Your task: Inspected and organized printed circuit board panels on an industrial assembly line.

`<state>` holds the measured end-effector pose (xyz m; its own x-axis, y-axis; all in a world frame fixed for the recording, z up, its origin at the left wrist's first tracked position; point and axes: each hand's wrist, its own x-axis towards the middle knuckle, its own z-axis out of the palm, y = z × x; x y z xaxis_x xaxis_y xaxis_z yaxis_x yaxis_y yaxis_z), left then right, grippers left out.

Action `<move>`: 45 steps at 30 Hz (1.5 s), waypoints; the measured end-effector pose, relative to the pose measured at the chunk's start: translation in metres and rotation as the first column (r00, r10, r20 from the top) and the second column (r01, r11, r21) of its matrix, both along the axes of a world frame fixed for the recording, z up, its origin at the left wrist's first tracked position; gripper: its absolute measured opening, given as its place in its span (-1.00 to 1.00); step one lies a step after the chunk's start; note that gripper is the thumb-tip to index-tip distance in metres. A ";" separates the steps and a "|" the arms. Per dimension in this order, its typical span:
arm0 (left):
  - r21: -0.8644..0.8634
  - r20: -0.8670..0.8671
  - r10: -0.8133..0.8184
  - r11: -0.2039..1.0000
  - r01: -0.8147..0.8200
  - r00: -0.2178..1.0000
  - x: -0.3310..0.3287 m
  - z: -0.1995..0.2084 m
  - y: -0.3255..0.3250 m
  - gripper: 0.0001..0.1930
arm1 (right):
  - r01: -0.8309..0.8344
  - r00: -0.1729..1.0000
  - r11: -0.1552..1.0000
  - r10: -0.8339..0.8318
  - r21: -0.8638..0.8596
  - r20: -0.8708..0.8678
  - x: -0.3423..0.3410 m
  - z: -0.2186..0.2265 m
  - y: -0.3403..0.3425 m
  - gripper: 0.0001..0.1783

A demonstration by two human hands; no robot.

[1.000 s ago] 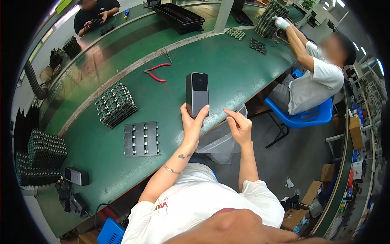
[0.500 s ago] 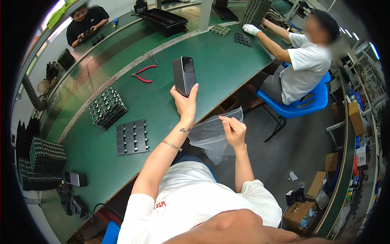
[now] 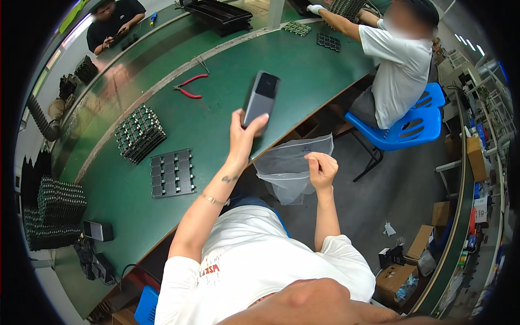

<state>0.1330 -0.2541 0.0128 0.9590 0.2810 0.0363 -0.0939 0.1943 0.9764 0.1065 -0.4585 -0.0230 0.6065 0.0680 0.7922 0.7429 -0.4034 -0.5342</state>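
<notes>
My left hand (image 3: 246,132) is wrapped round the lower end of a box-shaped grey device (image 3: 262,100) with a glossy black panel at its top end. It is held up over the green table, tilted to the right. Beyond the table's front edge, my right hand (image 3: 322,169) is closed, thumb and fingers pressed together at a clear plastic bag (image 3: 284,168). The bag hangs down with its mouth spread towards the table edge; the exact pinch is partly hidden. Left of the device lie red-handled pliers (image 3: 190,86) with their handles apart.
On the green table (image 3: 216,108) are a stack of dark trays with metal clips (image 3: 140,132), a flat black tray (image 3: 172,173) and tall tray stacks (image 3: 51,216). A similar grey device (image 3: 97,231) stands lower left. One co-worker (image 3: 398,65) handles trays at right; another sits across.
My left hand has turned the device, which now leans to the right. My right hand has shifted slightly right and the bag has moved with it. The co-worker at right has reached farther across the table.
</notes>
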 end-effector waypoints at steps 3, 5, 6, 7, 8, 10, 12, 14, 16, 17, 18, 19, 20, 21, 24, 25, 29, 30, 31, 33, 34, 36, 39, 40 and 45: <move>0.008 -0.089 -0.361 0.932 0.363 0.928 -0.030 0.012 0.011 -0.49 | -0.032 0.997 0.999 0.032 0.004 0.070 0.004 -0.003 -0.008 -0.79; 0.084 -0.170 -0.412 0.899 0.430 0.895 -0.035 0.018 0.008 -0.48 | -0.040 0.997 0.999 0.038 0.023 0.072 0.004 -0.003 -0.012 -0.74; 0.155 -0.232 -0.455 0.856 0.494 0.860 -0.037 0.020 0.004 -0.47 | -0.052 0.995 0.997 0.047 0.051 0.088 0.004 -0.001 -0.014 -0.68; 0.220 -0.295 -0.490 0.801 0.557 0.820 -0.037 0.021 0.000 -0.47 | -0.064 0.993 0.995 0.055 0.078 0.106 0.005 0.001 -0.017 -0.63; 0.283 -0.369 -0.511 0.734 0.617 0.777 -0.038 0.023 -0.003 -0.46 | -0.071 0.991 0.992 0.059 0.103 0.117 0.005 0.003 -0.019 -0.57; 0.410 -0.371 -0.508 0.661 0.628 0.777 -0.036 0.025 -0.007 -0.45 | -0.081 0.989 0.993 0.070 0.085 0.129 0.003 0.009 -0.022 -0.52; 0.642 -0.399 -0.475 0.466 0.608 0.785 -0.033 0.026 -0.009 -0.44 | -0.100 0.987 0.994 0.092 0.053 0.129 -0.001 0.017 -0.022 -0.42; 0.735 -0.405 -0.449 0.358 0.576 0.796 -0.030 0.026 -0.012 -0.43 | -0.164 0.978 0.986 0.163 -0.001 0.130 -0.005 0.025 -0.018 -0.37; 0.794 -0.477 -0.500 0.106 0.598 0.722 -0.022 0.023 -0.022 -0.40 | -0.220 0.965 0.975 0.224 -0.043 0.136 -0.010 0.033 -0.007 -0.36; 0.805 -0.519 -0.516 -0.027 0.592 0.682 -0.018 0.019 -0.029 -0.38 | -0.300 0.941 0.949 0.311 -0.091 0.133 -0.015 0.036 -0.001 -0.35; 0.805 -0.565 -0.513 -0.169 0.569 0.647 -0.014 0.012 -0.037 -0.37 | -0.376 0.911 0.916 0.393 -0.139 0.128 -0.019 0.039 0.005 -0.34; 0.794 -0.592 -0.516 -0.245 0.556 0.619 -0.012 0.004 -0.049 -0.44 | -0.377 0.909 0.915 0.395 -0.144 0.133 -0.022 0.043 0.010 -0.34; 0.775 -0.629 -0.495 -0.338 0.534 0.600 -0.014 -0.008 -0.060 -0.51 | -0.369 0.911 0.919 0.388 -0.141 0.143 -0.024 0.047 0.013 -0.34; 0.784 -0.617 -0.505 -0.325 0.529 0.604 -0.017 -0.022 -0.070 -0.51 | -0.362 0.912 0.922 0.381 -0.138 0.153 -0.025 0.049 0.016 -0.34; 0.801 -0.596 -0.521 -0.345 0.488 0.611 -0.027 -0.074 -0.088 -0.65 | -0.362 0.908 0.922 0.383 -0.139 0.169 -0.027 0.055 0.019 -0.34; 0.797 -0.603 -0.528 -0.357 0.488 0.598 -0.029 -0.091 -0.089 -0.67 | -0.370 0.902 0.916 0.394 -0.155 0.177 -0.029 0.056 0.018 -0.34; 0.779 -0.625 -0.552 -0.392 0.490 0.552 -0.038 -0.145 -0.087 -0.69 | -0.389 0.884 0.899 0.426 -0.199 0.195 -0.031 0.057 0.013 -0.35; 0.795 -0.602 -0.570 -0.362 0.486 0.559 -0.041 -0.153 -0.085 -0.70 | -0.380 0.887 0.900 0.420 -0.213 0.191 -0.031 0.057 0.011 -0.36; 0.811 -0.578 -0.587 -0.332 0.482 0.568 -0.043 -0.157 -0.082 -0.70 | -0.370 0.891 0.901 0.414 -0.227 0.189 -0.030 0.056 0.009 -0.36; 0.830 -0.543 -0.610 -0.283 0.481 0.577 -0.046 -0.157 -0.078 -0.69 | -0.350 0.898 0.899 0.402 -0.263 0.180 -0.028 0.052 0.003 -0.37; 0.837 -0.531 -0.616 -0.276 0.472 0.582 -0.045 -0.153 -0.076 -0.69 | -0.307 0.912 0.910 0.365 -0.278 0.189 -0.025 0.049 -0.001 -0.40; 0.808 -0.572 -0.616 -0.308 0.502 0.542 -0.039 -0.137 -0.075 -0.71 | -0.269 0.925 0.914 0.333 -0.304 0.184 -0.018 0.041 -0.013 -0.42; 0.764 -0.620 -0.612 -0.326 0.557 0.492 -0.037 -0.105 -0.063 -0.73 | -0.019 0.969 0.935 0.103 -0.353 0.222 -0.009 0.030 -0.042 -0.52; 0.785 -0.560 -0.655 -0.226 0.577 0.506 -0.039 -0.094 -0.054 -0.72 | 0.054 0.972 0.925 0.038 -0.375 0.234 -0.006 0.029 -0.055 -0.56; 0.788 -0.182 -0.767 0.260 0.557 0.615 -0.069 -0.043 0.011 -0.64 | 0.276 0.961 0.820 -0.229 -0.501 0.154 0.023 0.013 -0.079 -0.60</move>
